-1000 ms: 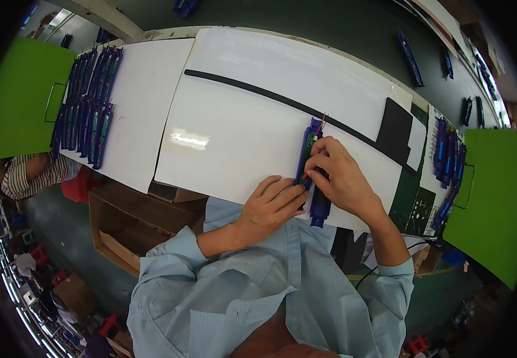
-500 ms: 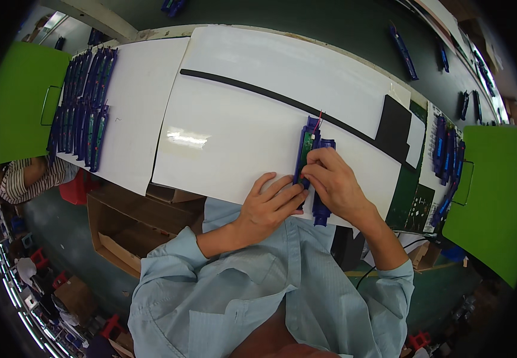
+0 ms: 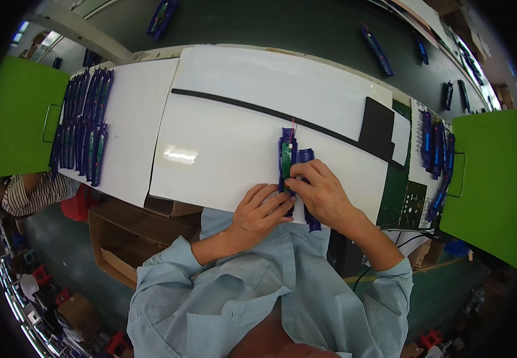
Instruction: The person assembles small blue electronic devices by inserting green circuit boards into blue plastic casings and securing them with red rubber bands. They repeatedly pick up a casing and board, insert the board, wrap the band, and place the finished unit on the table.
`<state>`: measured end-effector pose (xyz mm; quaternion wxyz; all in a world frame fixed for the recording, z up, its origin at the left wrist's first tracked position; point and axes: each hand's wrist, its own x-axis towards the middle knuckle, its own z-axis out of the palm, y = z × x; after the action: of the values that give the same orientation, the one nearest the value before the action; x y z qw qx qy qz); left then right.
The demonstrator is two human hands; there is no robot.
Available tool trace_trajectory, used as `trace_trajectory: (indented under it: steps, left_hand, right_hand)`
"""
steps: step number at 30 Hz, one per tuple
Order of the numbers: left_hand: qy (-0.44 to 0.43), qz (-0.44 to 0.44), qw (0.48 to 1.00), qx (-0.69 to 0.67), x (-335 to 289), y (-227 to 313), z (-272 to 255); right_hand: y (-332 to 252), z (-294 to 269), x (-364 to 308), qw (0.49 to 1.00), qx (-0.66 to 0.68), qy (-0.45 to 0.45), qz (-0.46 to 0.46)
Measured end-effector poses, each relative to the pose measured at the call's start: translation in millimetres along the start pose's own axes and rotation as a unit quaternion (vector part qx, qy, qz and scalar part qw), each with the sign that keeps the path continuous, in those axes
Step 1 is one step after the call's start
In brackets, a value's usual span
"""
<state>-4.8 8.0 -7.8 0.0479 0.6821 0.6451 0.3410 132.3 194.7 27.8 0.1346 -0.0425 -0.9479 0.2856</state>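
A long blue plastic housing with a green circuit board (image 3: 286, 156) in it lies lengthwise on the white work surface, thin red wires rising from its far end. The fingers of my left hand (image 3: 258, 209) lie across its near end and hold it, the thumb at its near tip. My right hand (image 3: 325, 194) reaches over from the right, with thumb and index finger pinched against the board's near half. Whatever sits in that pinch is hidden. Just right of the housing, partly beneath my right hand, a second blue plastic piece (image 3: 313, 224) lies roughly parallel.
Rows of blue housings with boards (image 3: 85, 128) lie at the left, beside a green panel (image 3: 20, 119). More blue units (image 3: 434, 146) lie at the right by another green panel (image 3: 488, 185). A black strip (image 3: 234, 102) crosses the surface. Beyond it runs a dark green belt (image 3: 306, 42) carrying several units.
The whole view has shifted and turned slightly. Both hands and the two blue pieces sit a little further left on the surface. The hold and the pinch look much the same.
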Motion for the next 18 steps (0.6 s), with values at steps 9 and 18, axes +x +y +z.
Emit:
trace_trajectory:
  steps: [9,18]
  left_hand:
    - [-0.016,0.004,0.998,-0.056,2.3,10.8,-22.6]
    - [-0.027,0.017,0.996,0.085,220.1,-144.8,-35.1]
  right_hand:
    - [-36.9,-20.4,-41.1,0.945,0.142,-0.072,0.287]
    - [143.1,-74.9,147.5,0.963,0.096,0.042,0.249]
